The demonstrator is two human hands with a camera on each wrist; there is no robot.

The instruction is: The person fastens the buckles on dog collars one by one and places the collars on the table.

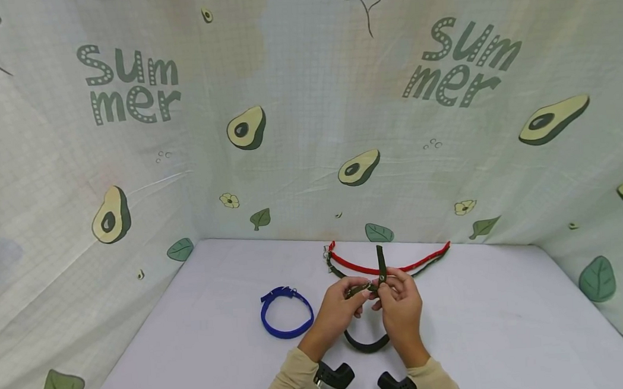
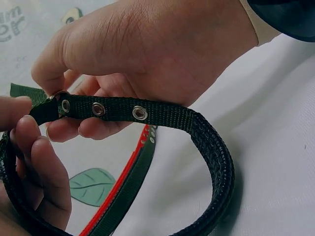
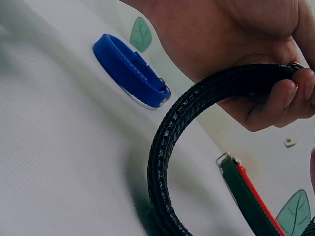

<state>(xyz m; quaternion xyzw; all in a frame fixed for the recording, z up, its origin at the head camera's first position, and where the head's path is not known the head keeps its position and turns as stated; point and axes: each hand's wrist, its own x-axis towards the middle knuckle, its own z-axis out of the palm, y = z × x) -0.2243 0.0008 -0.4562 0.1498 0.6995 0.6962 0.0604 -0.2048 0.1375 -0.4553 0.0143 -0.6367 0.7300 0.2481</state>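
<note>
Both hands hold a dark green webbing collar (image 1: 368, 348), looped, with a dark padded inner side. Metal-ringed eyelets (image 2: 98, 108) run along its strap. My left hand (image 1: 336, 312) pinches the strap near the buckle, its thumb on top in the left wrist view. Opposite it, my right hand (image 1: 402, 309) pinches the strap close by, fingertips nearly meeting the left ones. A free strap end (image 1: 381, 258) points up above the right fingers. The padded loop (image 3: 165, 137) hangs below the hands. Fingers partly hide the buckle, so how the strap passes through it cannot be told.
A blue collar (image 1: 285, 334), closed in a ring, lies left of the hands on the white table (image 1: 192, 344). Behind the hands lie a red strap (image 1: 353, 266) and a dark green strap (image 3: 246, 201) side by side. A printed cloth (image 1: 295, 100) hangs behind.
</note>
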